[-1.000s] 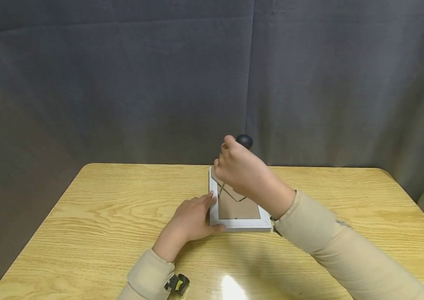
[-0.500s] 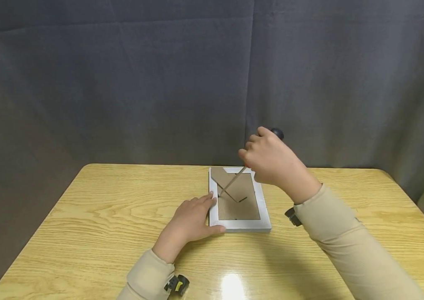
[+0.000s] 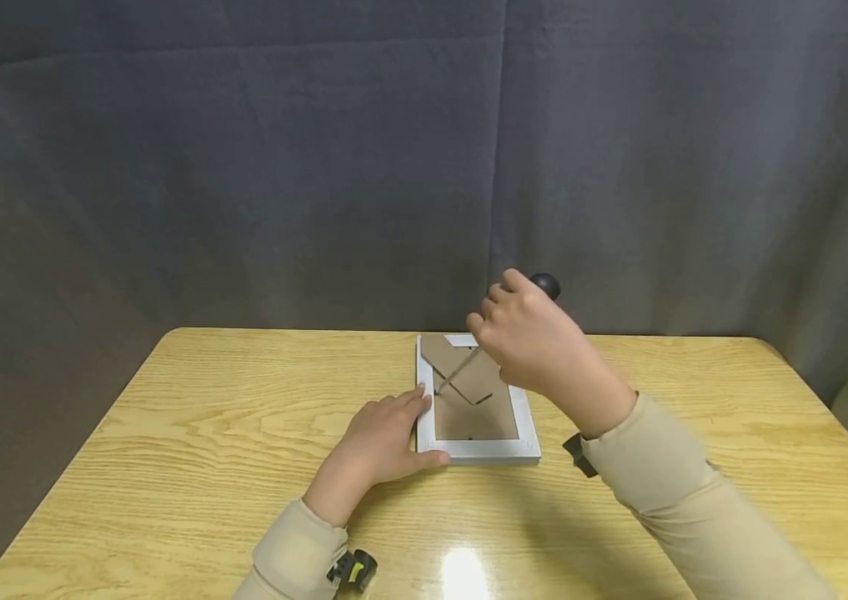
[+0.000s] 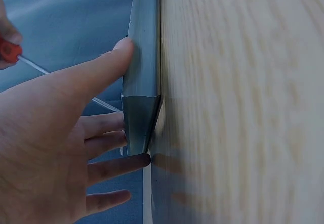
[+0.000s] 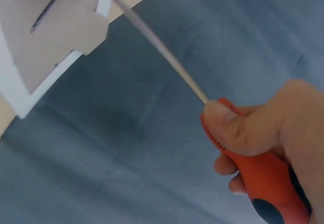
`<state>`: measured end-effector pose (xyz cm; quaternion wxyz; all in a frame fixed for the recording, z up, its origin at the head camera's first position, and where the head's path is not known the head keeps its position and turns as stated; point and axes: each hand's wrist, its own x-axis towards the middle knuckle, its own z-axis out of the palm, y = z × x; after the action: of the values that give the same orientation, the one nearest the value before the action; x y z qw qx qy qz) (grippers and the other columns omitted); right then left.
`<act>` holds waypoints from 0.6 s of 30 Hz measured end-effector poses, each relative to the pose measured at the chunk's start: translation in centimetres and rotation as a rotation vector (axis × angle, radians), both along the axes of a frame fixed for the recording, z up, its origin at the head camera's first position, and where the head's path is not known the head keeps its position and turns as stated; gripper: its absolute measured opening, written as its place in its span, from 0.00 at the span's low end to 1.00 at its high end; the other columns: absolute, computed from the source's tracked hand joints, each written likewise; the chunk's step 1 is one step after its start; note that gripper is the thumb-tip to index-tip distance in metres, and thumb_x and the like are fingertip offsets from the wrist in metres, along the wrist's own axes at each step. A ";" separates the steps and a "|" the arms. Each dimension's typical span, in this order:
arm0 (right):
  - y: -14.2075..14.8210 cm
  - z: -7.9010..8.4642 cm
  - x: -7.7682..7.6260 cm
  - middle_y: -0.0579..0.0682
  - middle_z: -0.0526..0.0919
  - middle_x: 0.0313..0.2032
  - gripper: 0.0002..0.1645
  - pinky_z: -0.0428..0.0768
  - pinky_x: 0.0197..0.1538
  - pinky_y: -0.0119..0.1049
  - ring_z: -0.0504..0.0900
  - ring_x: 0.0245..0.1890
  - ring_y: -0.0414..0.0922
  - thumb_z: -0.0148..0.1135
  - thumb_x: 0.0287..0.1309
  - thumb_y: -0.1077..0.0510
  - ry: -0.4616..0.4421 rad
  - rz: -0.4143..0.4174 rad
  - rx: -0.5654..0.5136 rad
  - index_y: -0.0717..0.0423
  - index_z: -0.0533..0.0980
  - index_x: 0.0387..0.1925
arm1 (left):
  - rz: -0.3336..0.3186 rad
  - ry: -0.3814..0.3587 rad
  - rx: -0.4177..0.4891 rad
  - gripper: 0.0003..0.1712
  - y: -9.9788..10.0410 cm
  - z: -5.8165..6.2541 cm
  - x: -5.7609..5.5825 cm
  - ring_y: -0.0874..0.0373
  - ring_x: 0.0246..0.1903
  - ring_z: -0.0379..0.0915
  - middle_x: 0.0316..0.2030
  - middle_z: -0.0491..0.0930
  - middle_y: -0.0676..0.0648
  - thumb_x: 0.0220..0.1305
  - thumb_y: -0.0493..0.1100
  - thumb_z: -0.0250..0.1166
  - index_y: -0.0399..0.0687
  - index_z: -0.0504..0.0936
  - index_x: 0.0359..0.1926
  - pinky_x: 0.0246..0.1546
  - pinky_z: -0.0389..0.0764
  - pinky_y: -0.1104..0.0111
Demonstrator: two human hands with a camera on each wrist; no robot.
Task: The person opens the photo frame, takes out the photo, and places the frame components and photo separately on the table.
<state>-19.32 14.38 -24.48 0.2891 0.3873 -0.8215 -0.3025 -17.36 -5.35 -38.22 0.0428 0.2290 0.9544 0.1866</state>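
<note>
A picture frame with a white border lies back side up, showing its brown backing board. My right hand grips a screwdriver by its red and black handle, thumb along the top near the shaft. The shaft slants down to the left, its tip right at a small dark tab on the inner left edge of the border. My left hand rests against the frame's near left corner, fingers straight along the left side. In the left wrist view the thumb presses the frame's side.
The frame lies on a wood-grain table. A brown stand flap and a short dark slot show on the backing. Behind the table hangs a dark grey curtain. Each sleeve has a dark strap device at the wrist.
My right hand has swung to the right with the screwdriver, lowering its shaft to a flatter slant, then dipped slightly back left. The tip stays at the left inner edge; the left hand holds still.
</note>
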 end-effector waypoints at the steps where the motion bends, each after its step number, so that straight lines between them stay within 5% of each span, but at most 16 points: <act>1: -0.5 0.1 0.2 0.47 0.84 0.18 0.06 0.70 0.38 0.39 0.75 0.23 0.46 0.64 0.32 0.57 0.018 0.001 0.026 0.51 0.76 0.20 | 0.002 -0.001 0.003 0.49 0.0 0.0 0.0 0.44 0.64 0.62 0.70 0.63 0.43 0.48 0.66 0.64 0.43 0.67 0.66 0.63 0.66 0.46; 18: -4.8 0.5 1.8 0.41 0.82 0.17 0.07 0.66 0.40 0.37 0.70 0.23 0.41 0.58 0.51 0.55 0.250 0.046 0.314 0.45 0.76 0.20 | -0.001 0.033 0.015 0.48 -0.1 0.1 -0.1 0.45 0.60 0.67 0.68 0.66 0.42 0.47 0.66 0.66 0.43 0.69 0.65 0.59 0.70 0.48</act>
<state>-17.51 9.56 -23.99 0.3318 0.4055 -0.7128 -0.4663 -17.43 -5.48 -38.16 0.0256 0.2330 0.9534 0.1901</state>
